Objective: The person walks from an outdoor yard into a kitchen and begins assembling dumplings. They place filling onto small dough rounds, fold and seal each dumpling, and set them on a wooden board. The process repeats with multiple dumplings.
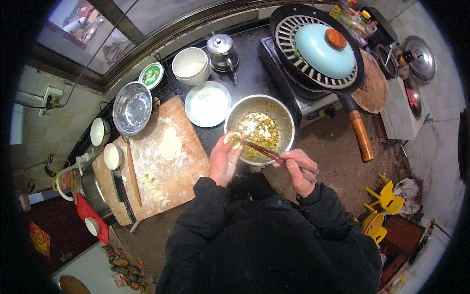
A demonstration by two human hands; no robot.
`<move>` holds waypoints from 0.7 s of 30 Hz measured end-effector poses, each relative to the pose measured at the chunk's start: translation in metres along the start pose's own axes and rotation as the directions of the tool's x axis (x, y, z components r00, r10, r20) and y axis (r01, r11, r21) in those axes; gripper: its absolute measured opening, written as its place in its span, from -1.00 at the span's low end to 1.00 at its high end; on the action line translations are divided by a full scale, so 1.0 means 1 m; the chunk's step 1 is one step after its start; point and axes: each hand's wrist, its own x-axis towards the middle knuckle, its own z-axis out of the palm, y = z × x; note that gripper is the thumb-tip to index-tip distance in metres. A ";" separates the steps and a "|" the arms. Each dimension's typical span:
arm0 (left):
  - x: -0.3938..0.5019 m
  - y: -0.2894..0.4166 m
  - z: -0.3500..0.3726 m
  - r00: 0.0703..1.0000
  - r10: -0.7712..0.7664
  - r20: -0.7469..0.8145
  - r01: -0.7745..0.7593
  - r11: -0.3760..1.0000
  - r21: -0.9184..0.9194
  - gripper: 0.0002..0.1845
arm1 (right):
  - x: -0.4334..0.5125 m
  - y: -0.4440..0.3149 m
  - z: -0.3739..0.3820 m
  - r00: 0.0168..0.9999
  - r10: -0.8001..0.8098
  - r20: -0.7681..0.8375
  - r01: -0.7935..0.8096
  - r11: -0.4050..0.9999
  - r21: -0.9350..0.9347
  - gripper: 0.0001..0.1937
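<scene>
My left hand [224, 160] holds a small round dough wrapper [232, 140] over the near left rim of a steel bowl [289, 114]. Chopped filling with a white patch [261, 128] lies in that bowl. In my right hand [299, 172] is a pair of dark chopsticks [271, 153], their tips at the wrapper, where some filling shows. To the left, a floured wooden board [187, 161] carries flat dough wrappers [170, 144], a row of small dough pieces [156, 189], a rolling pin [132, 176] and a knife [121, 187].
Behind the board stand an empty metal basin [132, 108], a floury plate [208, 104], stacked white bowls [190, 66] and a metal pot [222, 51]. A pan with a light blue lid [319, 55] sits on the stove, its wooden handle [361, 136] sticking out towards me at the right.
</scene>
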 end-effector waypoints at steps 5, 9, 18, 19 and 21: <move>-0.001 0.003 0.004 0.999 0.004 0.042 0.000 0.997 -0.083 -0.55 | 0.004 0.015 -0.010 0.995 -0.016 -0.103 0.023 0.997 0.067 -0.79; -0.004 -0.001 0.014 0.997 0.080 -0.018 -0.074 0.971 0.228 -0.55 | 0.010 0.039 -0.025 0.981 -0.184 0.068 0.195 0.894 -0.403 -0.81; -0.010 0.002 0.024 0.996 0.075 -0.039 -0.068 0.985 0.159 -0.57 | 0.005 0.088 -0.033 0.777 -0.082 0.625 0.531 0.620 -0.578 -0.55; -0.011 0.002 0.024 0.997 0.074 -0.013 -0.073 0.995 0.070 -0.58 | 0.006 0.090 -0.036 0.762 -0.083 0.642 0.548 0.611 -0.572 -0.52; -0.010 0.000 0.025 0.994 0.100 -0.037 -0.091 0.978 0.187 -0.60 | 0.009 0.091 -0.040 0.740 -0.079 0.668 0.566 0.609 -0.555 -0.47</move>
